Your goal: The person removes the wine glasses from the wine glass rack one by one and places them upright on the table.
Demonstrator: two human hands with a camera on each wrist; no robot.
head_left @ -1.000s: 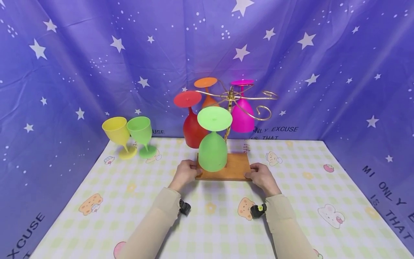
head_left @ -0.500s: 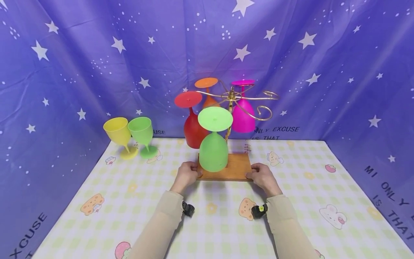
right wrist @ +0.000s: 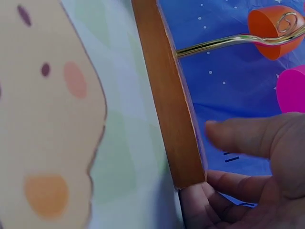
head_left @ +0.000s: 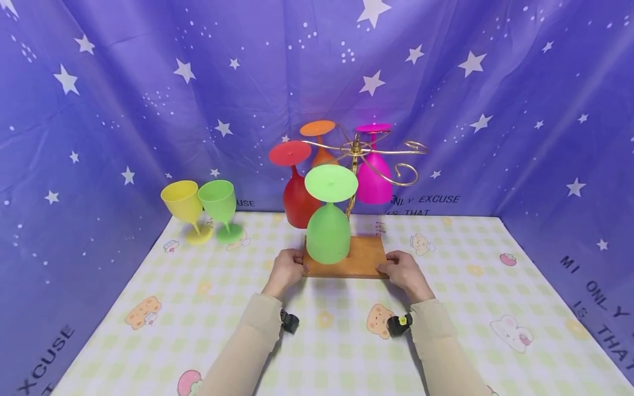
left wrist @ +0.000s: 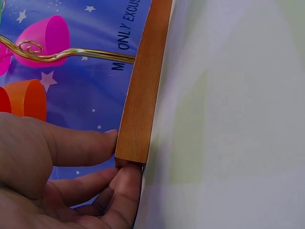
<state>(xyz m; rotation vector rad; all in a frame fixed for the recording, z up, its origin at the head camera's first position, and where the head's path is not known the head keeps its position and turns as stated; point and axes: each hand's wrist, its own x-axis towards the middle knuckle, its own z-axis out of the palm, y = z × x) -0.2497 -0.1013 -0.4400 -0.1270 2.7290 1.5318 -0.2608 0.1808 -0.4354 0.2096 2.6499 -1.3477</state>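
Flanking a flat, rectangular, brown wooden base [head_left: 366, 258] at the centre of the frame, both hands have its short ends. The left hand [head_left: 286, 270] pinches the left end, thumb along the top edge, fingers bent at the corner; the right hand [head_left: 403, 272] mirrors it, though I cannot tell how firmly its thumb presses. The base lies directly between them, long axis running left to right, neither hand clearly nearer.

Above it, a twisted gold metal rack [head_left: 356, 148] spreads curled arms, two of them bare toward the right. Upside down on the rack are a light green plastic-looking goblet [head_left: 328, 236] in front, a red goblet [head_left: 299, 201] and an orange goblet [head_left: 319, 129] behind, and a magenta goblet [head_left: 373, 181] right of centre. At centre left, a yellow goblet [head_left: 182, 201] and a second green goblet [head_left: 218, 201] stand upright on the checked cloth [head_left: 446, 341].
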